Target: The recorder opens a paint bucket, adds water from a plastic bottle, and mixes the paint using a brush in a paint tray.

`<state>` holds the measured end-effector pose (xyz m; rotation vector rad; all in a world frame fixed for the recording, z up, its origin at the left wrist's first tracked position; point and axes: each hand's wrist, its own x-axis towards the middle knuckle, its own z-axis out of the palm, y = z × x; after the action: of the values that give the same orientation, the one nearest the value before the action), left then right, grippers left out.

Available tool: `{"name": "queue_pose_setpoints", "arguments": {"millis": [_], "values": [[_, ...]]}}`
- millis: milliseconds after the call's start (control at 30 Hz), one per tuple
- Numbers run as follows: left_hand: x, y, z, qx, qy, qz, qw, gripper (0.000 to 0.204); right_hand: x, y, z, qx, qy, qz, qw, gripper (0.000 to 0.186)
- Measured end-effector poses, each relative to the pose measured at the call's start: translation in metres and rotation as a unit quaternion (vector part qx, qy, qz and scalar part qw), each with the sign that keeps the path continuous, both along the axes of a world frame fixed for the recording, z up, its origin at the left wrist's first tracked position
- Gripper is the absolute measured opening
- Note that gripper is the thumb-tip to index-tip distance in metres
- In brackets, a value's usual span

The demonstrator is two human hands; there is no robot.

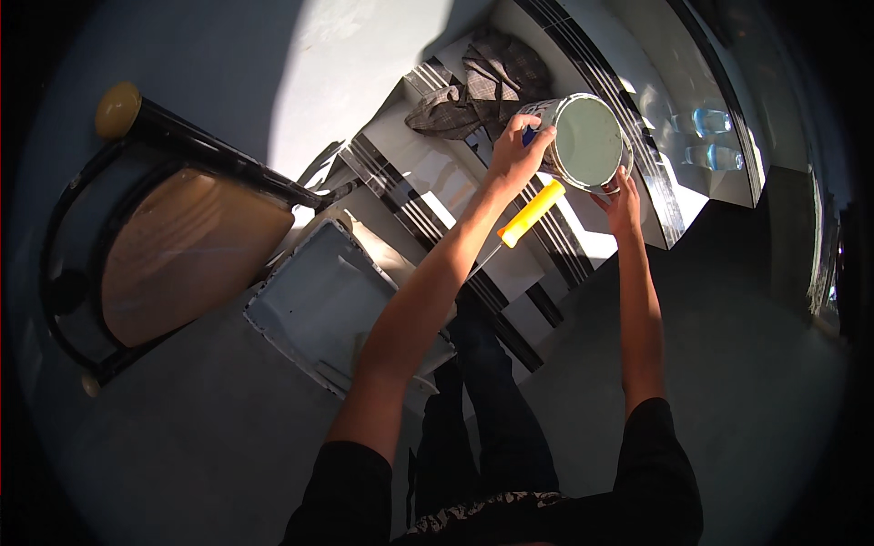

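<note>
Head view: a tray (309, 287) sits below-left of the fingers of the left hand (519, 159), which grip the bucket (549, 110) at its left wall. A yellow handle (532, 215) lies below these fingers. The right hand (624, 206) grips the bucket's lower-right edge, presumably to share its weight.

Fit-wise we've got a plain black top (592, 519), short sleeves ending around the elbows: left sleeve (339, 496) down at 7 o'clock, right sleeve (657, 464) between 4 and 5. Past those our forearms (640, 314) are bare, same for the left hand (517, 156) and right hand (625, 207). Between 5 and 6 there's a blotchy light-and-dark patterned strip (487, 506) at our waist, plus dark, kinda navy-looking trousers (499, 409), too shadowy for finer detail.
</note>
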<state>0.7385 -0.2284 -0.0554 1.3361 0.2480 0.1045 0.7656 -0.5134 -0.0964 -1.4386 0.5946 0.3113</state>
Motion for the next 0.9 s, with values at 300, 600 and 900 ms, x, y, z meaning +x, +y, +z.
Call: {"name": "queue_pose_setpoints", "arguments": {"millis": [300,600,900], "values": [[-0.155,0.113,0.188,0.012,-0.11,0.065,0.992,0.041,-0.009,0.001,0.007,-0.031,0.046,0.025,0.998,0.054],[-0.392,0.187,0.187,0.064,-0.047,0.266,0.961,0.038,-0.008,0.011,0.004,0.114,0.069,0.058,0.989,0.056],[-0.577,0.206,0.117,0.056,0.087,0.589,0.801,0.012,-0.033,0.019,-0.001,0.061,0.08,0.002,0.995,0.117]]}}
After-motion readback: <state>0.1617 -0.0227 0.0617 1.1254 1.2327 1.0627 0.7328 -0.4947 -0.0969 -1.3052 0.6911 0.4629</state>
